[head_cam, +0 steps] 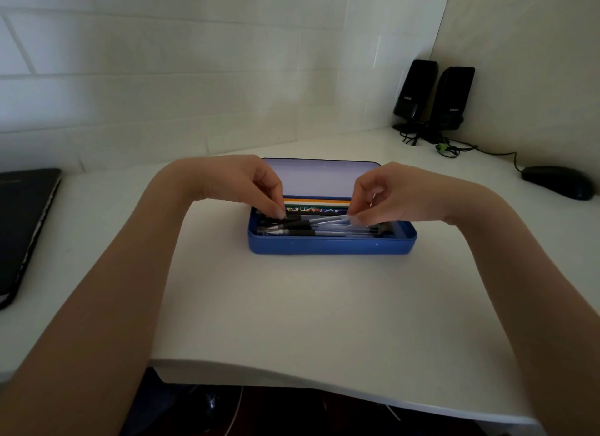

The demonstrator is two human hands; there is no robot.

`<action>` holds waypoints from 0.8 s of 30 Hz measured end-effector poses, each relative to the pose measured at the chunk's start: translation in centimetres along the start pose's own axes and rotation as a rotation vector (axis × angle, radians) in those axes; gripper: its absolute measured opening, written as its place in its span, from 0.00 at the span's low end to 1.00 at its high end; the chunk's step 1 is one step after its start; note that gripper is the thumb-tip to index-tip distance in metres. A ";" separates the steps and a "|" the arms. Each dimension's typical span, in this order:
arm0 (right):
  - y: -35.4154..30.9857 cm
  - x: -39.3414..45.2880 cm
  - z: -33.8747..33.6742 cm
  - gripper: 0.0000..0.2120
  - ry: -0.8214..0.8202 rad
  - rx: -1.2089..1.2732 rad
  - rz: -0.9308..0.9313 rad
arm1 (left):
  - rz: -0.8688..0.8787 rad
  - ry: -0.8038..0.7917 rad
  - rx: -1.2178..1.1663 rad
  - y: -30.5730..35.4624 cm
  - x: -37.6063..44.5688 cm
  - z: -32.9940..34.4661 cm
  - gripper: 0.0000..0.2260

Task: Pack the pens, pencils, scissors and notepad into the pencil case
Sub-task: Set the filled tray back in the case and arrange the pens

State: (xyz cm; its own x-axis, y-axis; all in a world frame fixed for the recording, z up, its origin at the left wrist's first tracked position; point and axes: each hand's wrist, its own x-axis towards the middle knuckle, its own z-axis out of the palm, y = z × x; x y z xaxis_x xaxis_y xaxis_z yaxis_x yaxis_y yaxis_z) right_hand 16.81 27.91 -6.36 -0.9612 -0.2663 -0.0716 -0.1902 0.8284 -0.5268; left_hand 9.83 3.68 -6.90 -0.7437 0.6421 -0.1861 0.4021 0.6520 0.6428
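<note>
Your left hand (256, 189) and right hand (378, 198) pinched opposite ends of one pen (328, 220) over the pencil case (331, 242). Laid crooked across the others, it could have blocked the lid.

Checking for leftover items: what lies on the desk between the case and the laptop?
Only the left forearm crosses it; the desk between case and laptop looks bare.
</note>
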 end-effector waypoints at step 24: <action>-0.5 -0.1 0.4 0.03 -0.044 -0.097 0.020 | -0.003 -0.021 0.022 0.0 -0.1 -0.1 0.04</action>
State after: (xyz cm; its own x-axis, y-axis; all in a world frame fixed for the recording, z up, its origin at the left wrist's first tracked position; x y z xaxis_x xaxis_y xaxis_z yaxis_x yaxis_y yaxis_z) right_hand 17.04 27.32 -6.46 -0.9559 -0.2685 -0.1195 -0.1913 0.8771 -0.4406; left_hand 9.85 3.53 -6.79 -0.7340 0.6479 -0.2037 0.4116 0.6629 0.6254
